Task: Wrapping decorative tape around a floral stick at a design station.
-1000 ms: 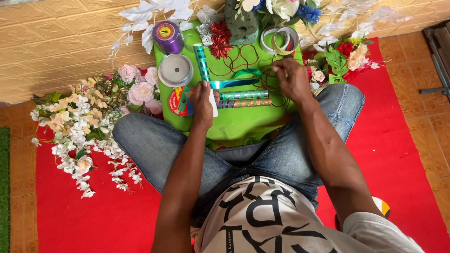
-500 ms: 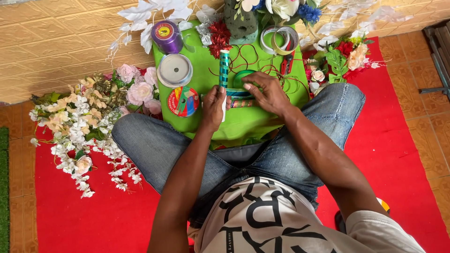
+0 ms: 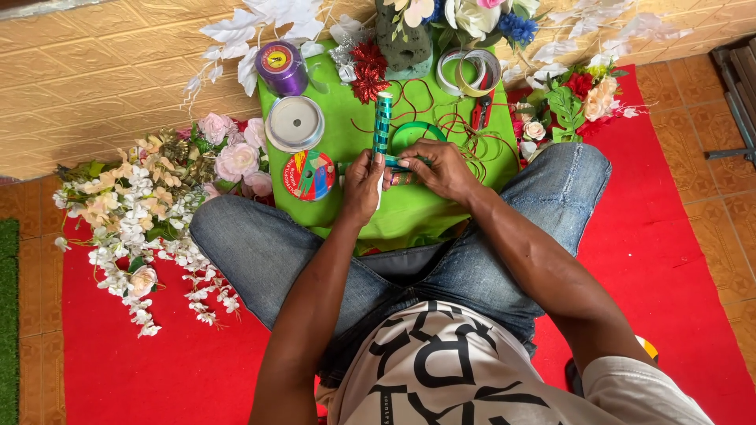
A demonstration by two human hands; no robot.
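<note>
Hands meet over the green cloth [image 3: 409,212] spread across the lap. Left hand [image 3: 364,187] is clenched on a shiny green ribbon strip [image 3: 383,118], gripping its lower end so the strip stands up toward the cloth's far edge. Right hand [image 3: 441,169] sits just right of the left one, fingers pinched on the same ribbon where a flat length runs sideways between both hands. Left of the hands on the cloth: multicoloured ribbon spool [image 3: 309,175], and beyond it a silver-grey spool [image 3: 294,123] and a purple spool [image 3: 280,66]. Clear tape rolls [image 3: 469,72] lie at the cloth's far right corner, red poinsettia decoration [image 3: 368,71] at its far middle. Artificial flower pile [image 3: 150,212] is off the cloth's left side, on the red mat [image 3: 677,260].
</note>
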